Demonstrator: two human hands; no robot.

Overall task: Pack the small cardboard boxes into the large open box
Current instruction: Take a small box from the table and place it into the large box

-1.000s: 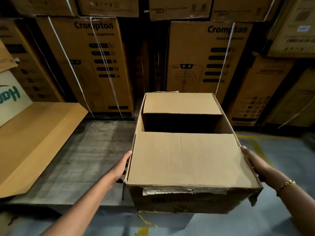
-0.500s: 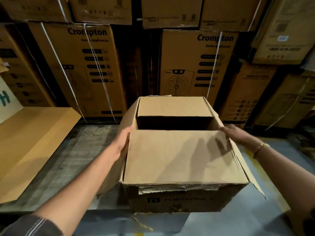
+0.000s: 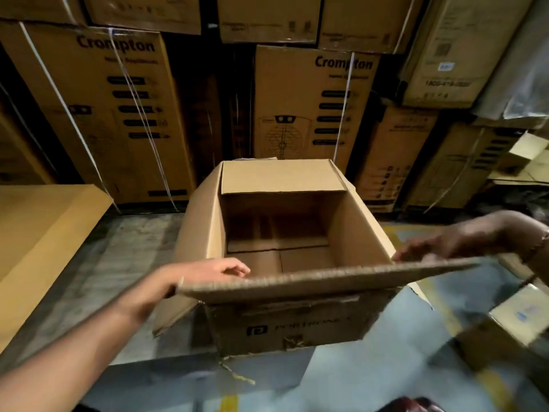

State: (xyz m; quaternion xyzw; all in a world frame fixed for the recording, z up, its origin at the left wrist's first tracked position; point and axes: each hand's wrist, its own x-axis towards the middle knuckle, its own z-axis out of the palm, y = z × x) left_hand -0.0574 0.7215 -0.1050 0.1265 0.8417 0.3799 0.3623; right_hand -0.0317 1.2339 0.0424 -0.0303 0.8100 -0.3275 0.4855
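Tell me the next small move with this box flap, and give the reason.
Probably fold the near flap fully outward and down. Both the left hand and right hand hold it about level over the large box, so it partly covers the opening; the visible inside looks empty.

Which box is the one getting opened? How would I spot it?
Find the wall of tall strapped Crompton cartons at the back. Just in front of them, in the middle, sits the large open box. It alone shows an empty inside, with the left hand and right hand lifting its near flap.
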